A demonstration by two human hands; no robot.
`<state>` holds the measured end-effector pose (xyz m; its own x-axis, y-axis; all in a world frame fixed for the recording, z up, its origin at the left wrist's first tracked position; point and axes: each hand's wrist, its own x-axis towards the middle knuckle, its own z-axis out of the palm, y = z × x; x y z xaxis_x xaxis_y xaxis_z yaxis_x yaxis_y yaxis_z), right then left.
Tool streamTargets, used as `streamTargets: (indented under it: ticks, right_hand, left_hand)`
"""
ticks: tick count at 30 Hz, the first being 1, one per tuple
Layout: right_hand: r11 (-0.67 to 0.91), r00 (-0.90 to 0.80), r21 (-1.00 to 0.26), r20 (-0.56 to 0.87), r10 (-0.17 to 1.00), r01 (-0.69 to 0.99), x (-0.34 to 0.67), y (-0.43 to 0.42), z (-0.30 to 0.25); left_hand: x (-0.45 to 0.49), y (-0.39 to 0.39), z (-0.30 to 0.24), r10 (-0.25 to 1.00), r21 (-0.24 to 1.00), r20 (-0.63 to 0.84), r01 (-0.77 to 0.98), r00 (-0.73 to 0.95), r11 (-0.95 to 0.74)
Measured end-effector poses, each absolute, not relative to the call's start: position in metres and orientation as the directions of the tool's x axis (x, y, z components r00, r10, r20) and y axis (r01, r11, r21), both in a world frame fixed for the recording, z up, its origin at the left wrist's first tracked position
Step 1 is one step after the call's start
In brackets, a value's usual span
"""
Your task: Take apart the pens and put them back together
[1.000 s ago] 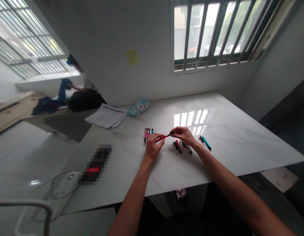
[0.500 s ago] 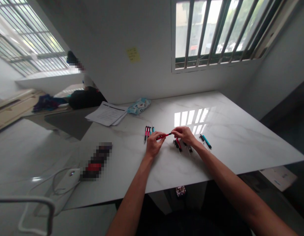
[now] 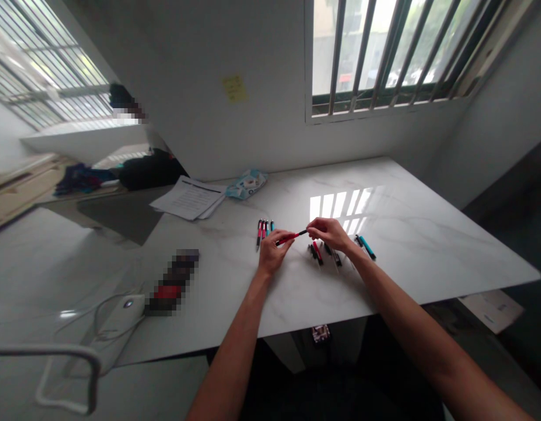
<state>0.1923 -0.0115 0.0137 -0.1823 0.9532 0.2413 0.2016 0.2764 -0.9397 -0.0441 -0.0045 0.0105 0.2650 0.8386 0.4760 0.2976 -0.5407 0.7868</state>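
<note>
Both my hands hold one red pen (image 3: 288,237) just above the white marble table (image 3: 411,251). My left hand (image 3: 273,255) grips the red barrel. My right hand (image 3: 329,231) pinches the pen's black end. A row of several red, black and teal pens (image 3: 264,229) lies just beyond my left hand. Loose pens and pen parts (image 3: 318,255) lie under and beside my right hand. A teal pen (image 3: 366,246) rests to the right of my right wrist.
A stack of printed papers (image 3: 189,199) and a blue wipes packet (image 3: 248,183) lie at the table's back left. A white device with a cable (image 3: 117,318) sits near the front left edge. A yellow sticky note (image 3: 233,88) is on the wall. Another person is far left.
My hands have stayed together on the red pen, shifting only slightly. The view has tilted a little, and the person at the far left has moved.
</note>
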Motion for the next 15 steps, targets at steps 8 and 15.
streamTargets:
  ticks: [8, 15]
  right_hand:
    - [0.263, -0.208, -0.947, 0.224, 0.952, 0.185, 0.1922, -0.0104, 0.0117]
    - [0.27, -0.213, -0.94, 0.226, 0.951, 0.21, 0.1923, -0.0114, 0.014]
  left_hand:
    - [-0.0442, -0.0054, 0.012, 0.838, 0.787, 0.47, 0.297, 0.278, -0.541]
    - [-0.0445, -0.0045, 0.0102, 0.835, 0.784, 0.474, 0.297, 0.281, -0.545]
